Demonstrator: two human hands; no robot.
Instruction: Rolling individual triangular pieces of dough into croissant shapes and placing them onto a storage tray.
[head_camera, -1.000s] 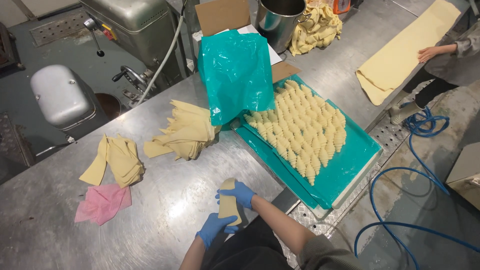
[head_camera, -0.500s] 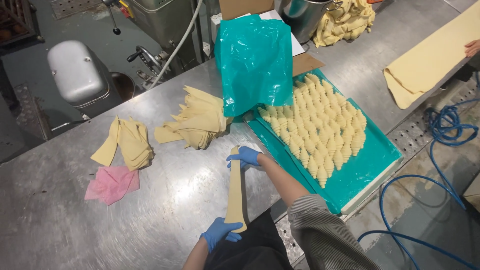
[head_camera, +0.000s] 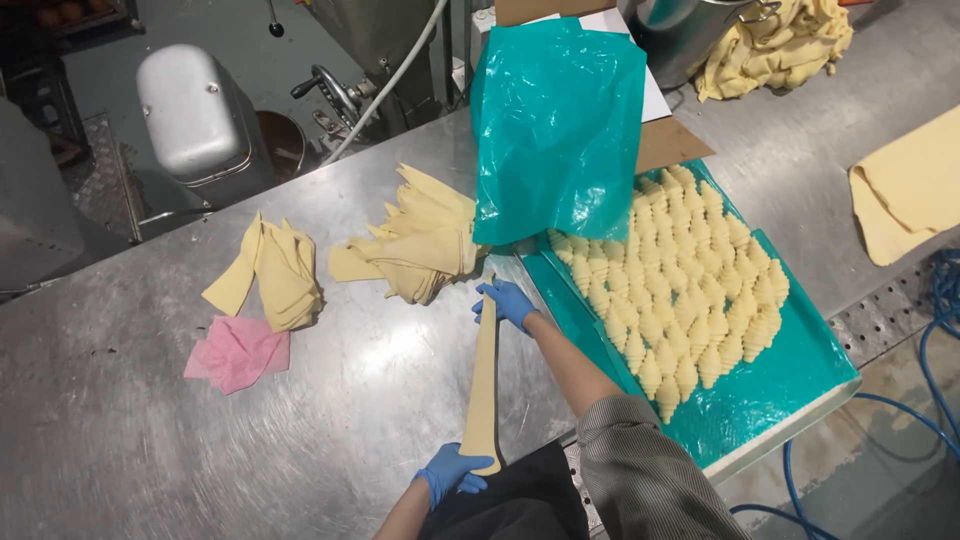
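Observation:
A long, narrow strip of pale dough (head_camera: 483, 380) lies stretched on the steel table (head_camera: 150, 440). My left hand (head_camera: 450, 472), in a blue glove, pinches its near, wider end at the table's front edge. My right hand (head_camera: 507, 301), also gloved, holds its far, thin tip. Just beyond that tip sits a pile of cut dough triangles (head_camera: 420, 245). To the right, a teal-lined tray (head_camera: 790, 400) carries several rows of rolled, unbaked croissants (head_camera: 680, 280).
A smaller dough stack (head_camera: 272, 270) and a pink cloth (head_camera: 235, 352) lie at the left. A teal plastic sheet (head_camera: 560, 120) stands up behind the tray. Dough sheet (head_camera: 915, 195) at far right, scraps (head_camera: 775, 45) by a metal pot, blue hose (head_camera: 940, 300), grey machine (head_camera: 195, 110).
The dough piece, short and held close a second ago, has been pulled out long: my right hand moved away toward the triangle pile while my left stayed at the near edge.

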